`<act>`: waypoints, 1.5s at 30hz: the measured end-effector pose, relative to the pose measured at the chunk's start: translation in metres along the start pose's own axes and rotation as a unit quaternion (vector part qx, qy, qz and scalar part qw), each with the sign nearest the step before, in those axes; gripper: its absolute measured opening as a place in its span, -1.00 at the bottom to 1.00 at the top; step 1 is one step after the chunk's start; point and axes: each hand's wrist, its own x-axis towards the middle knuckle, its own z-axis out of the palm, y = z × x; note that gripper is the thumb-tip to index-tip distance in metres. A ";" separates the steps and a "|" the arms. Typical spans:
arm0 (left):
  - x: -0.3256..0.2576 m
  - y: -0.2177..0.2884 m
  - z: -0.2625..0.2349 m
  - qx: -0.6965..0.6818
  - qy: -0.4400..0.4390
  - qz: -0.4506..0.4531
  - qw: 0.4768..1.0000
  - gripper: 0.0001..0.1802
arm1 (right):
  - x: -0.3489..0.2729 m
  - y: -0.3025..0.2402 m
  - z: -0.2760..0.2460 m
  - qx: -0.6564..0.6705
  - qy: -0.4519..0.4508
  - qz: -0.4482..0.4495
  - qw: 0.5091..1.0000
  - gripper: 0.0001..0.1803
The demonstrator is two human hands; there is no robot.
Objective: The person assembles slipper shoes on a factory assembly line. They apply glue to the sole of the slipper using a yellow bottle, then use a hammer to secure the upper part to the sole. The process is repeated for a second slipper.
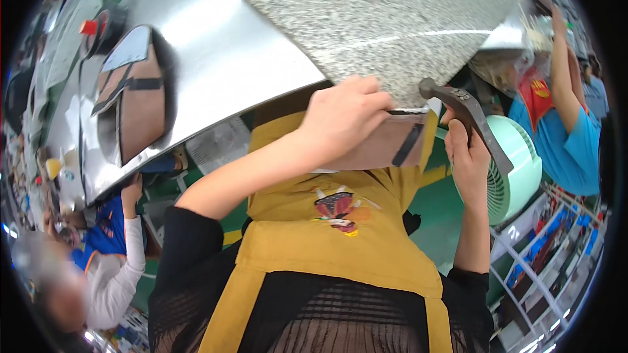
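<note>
Left hand: fingers bent over the upper edge of the brown piece, grasping it; thumb hidden, so we can't tell how it sits. The piece is at the bench's near edge, right by the near side of the stone slab, with its brown face toward us and a dark strip near its right end. Whether it touches the slab, we can't tell.

Right hand: fingers closed round the hammer, handle mostly hidden behind the head. Rounded face points left, just off the right end of the piece; we see a gap to the left hand.

The slab lies on the right part of the metal bench, its left edge running back from the near edge. Toward the bench's left end, near the near edge, we have a brown bag with dark strips and a grey panel.

We wear a yellow apron. Pale green fan sits just beyond the right hand, off the bench.
</note>
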 end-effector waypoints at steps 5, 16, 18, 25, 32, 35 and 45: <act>0.007 0.003 -0.009 0.040 -0.043 0.022 0.998 -0.88 | -0.010 -0.024 -0.010 -0.115 -0.070 -0.055 0.989 -0.79; 0.018 0.002 -0.005 0.019 -0.018 0.050 0.998 -0.91 | 0.001 -0.031 -0.012 -0.116 -0.125 -0.039 0.985 -0.77; 0.020 0.003 -0.002 0.007 -0.012 0.048 0.999 -0.91 | 0.005 -0.032 -0.016 -0.105 -0.140 -0.032 0.984 -0.78; 0.021 -0.004 0.009 0.022 -0.011 0.101 0.995 -0.86 | 0.008 -0.040 -0.028 -0.023 -0.147 0.099 0.984 -0.78; 0.018 -0.005 0.009 0.153 0.013 0.269 0.951 -0.74 | 0.017 -0.042 -0.029 -0.098 -0.160 -0.019 0.982 -0.70; 0.019 -0.007 0.007 0.154 0.011 0.287 0.945 -0.74 | 0.015 -0.040 -0.027 -0.114 -0.152 -0.076 0.979 -0.70; 0.017 -0.011 0.012 0.142 0.041 0.263 0.953 -0.78 | 0.015 -0.043 -0.020 -0.160 -0.169 -0.098 0.968 -0.63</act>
